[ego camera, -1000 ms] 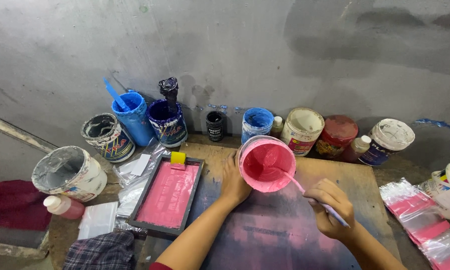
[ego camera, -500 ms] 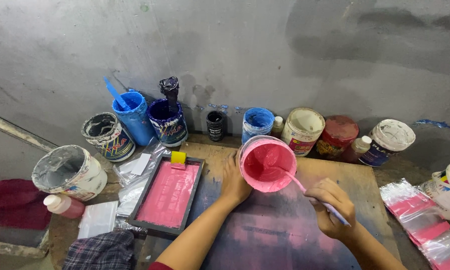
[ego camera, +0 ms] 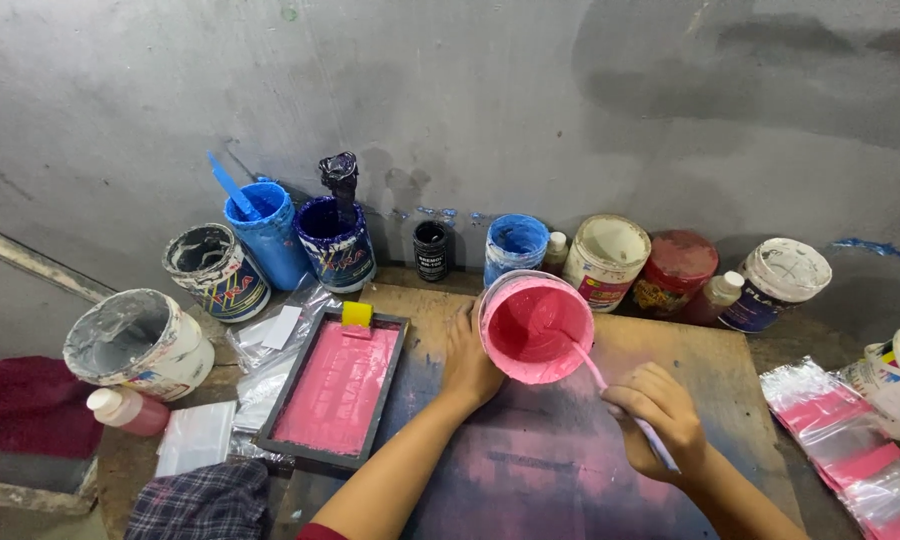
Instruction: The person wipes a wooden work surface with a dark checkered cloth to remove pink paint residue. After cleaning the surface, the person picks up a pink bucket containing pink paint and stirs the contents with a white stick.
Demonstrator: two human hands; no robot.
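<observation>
A tub of pink paint (ego camera: 535,325) is tilted toward me on a stained wooden board (ego camera: 570,460). My left hand (ego camera: 470,360) grips the tub's left side and steadies it. My right hand (ego camera: 660,420) holds a thin stir stick (ego camera: 595,375) whose far end dips into the pink paint. Left of the tub lies a black-framed tray (ego camera: 335,390) covered in pink paint, with a small yellow block (ego camera: 357,314) at its top edge.
Along the grey wall stand several paint tubs: blue (ego camera: 262,230), dark blue (ego camera: 338,240), small black (ego camera: 431,250), light blue (ego camera: 516,247), cream (ego camera: 606,260), red (ego camera: 676,270), white-lidded (ego camera: 775,283). A grey-smeared bucket (ego camera: 138,343) sits left. Plastic bags with pink (ego camera: 850,450) lie right.
</observation>
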